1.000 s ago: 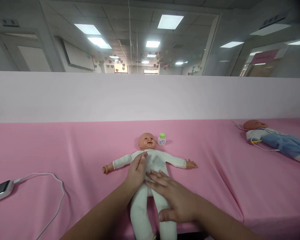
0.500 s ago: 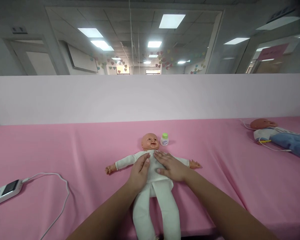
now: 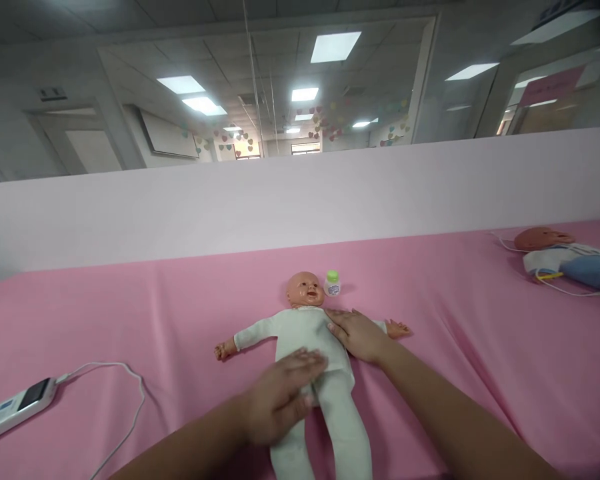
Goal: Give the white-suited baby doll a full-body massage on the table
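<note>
A baby doll (image 3: 300,330) in a white cloth suit lies on its back, arms spread, head away from me. My right hand (image 3: 363,335) rests on the side of its chest near the shoulder, fingers stretched out and holding nothing. Over the doll's lower belly and hip is my left hand (image 3: 286,393), somewhat blurred, with its fingers extended and nothing in it. Whether the left palm touches the cloth I cannot tell. Beside the doll's head stands a small clear bottle with a green cap (image 3: 333,283).
Pink cloth (image 3: 190,313) covers the table. A white handheld device (image 3: 17,410) with a dark screen and a white cable lies at left. Another doll (image 3: 593,267) in blue and white clothing, with thin tubes, lies at far right. Behind are a white low wall (image 3: 280,207) and glass.
My left hand has moved from the doll's chest down towards its lower belly. My right hand has shifted slightly outward to the chest's side. The camera view has tilted a little.
</note>
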Demonstrator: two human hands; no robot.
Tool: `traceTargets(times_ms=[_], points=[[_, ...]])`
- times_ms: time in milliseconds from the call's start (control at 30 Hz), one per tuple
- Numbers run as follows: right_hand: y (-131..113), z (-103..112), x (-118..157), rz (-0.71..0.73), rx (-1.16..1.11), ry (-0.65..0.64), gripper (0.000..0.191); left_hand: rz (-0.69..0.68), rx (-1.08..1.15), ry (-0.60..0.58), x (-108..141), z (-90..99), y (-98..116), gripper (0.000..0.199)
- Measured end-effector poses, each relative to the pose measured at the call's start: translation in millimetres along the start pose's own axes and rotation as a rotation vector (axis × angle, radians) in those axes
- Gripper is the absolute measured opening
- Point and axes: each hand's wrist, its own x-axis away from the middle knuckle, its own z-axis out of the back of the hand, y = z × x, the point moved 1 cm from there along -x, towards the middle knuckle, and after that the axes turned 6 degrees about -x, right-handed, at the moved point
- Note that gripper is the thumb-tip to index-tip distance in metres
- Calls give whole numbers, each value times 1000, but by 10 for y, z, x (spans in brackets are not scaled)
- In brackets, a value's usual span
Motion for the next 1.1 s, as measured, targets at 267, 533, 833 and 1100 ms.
traceTargets(times_ms=[267,533,833,1100], points=[[32,3,-15,37,34,0,61,10,-141,-321,-305,60,-108,95],[17,8,-2,59,42,7,62,233,-319,-242,-480,176,-697,89],[13,23,42,17,28,-35,68,580,-367,80,-337,-79,-825,70],[-318,187,285,112,-87,-6,63,622,-289,203,-281,-112,-960,63]])
